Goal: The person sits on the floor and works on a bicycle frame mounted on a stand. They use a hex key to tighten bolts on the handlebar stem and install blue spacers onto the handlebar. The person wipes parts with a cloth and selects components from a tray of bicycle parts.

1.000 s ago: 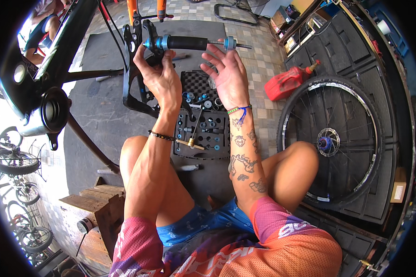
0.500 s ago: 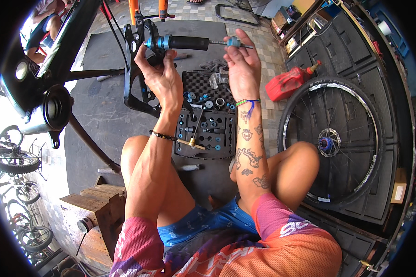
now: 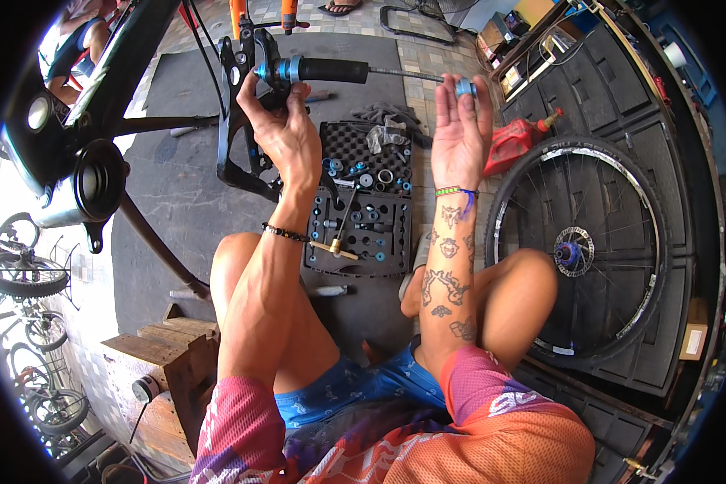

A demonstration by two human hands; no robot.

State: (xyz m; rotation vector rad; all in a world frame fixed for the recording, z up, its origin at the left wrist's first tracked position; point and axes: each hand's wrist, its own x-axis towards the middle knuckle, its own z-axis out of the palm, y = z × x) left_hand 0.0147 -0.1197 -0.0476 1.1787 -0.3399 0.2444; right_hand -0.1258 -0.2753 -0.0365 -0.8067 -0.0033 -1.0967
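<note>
My left hand (image 3: 281,133) pinches the blue-collared end of a bearing press tool (image 3: 296,68) at the black bike frame's linkage (image 3: 232,121). From the collar a black sleeve (image 3: 335,71) points right, and a thin threaded rod (image 3: 403,73) sticks out of it. My right hand (image 3: 460,137) is raised at the rod's far end, its fingers around a small blue ring-shaped piece (image 3: 465,86). Whether the ring still sits on the rod is hidden by the fingers. The bike frame (image 3: 109,105) stands to the left.
An open tool case (image 3: 361,230) with blue and black fittings lies on the dark mat (image 3: 165,218). Gloves (image 3: 387,129), a red fuel can (image 3: 512,143) and a wheel (image 3: 645,278) are to the right. A wooden crate (image 3: 165,347) stands lower left; another person (image 3: 81,48) sits far left.
My right hand has moved right along the rod, carrying the blue ring-shaped piece away from the sleeve. More bare rod shows. My left hand stays at the linkage.
</note>
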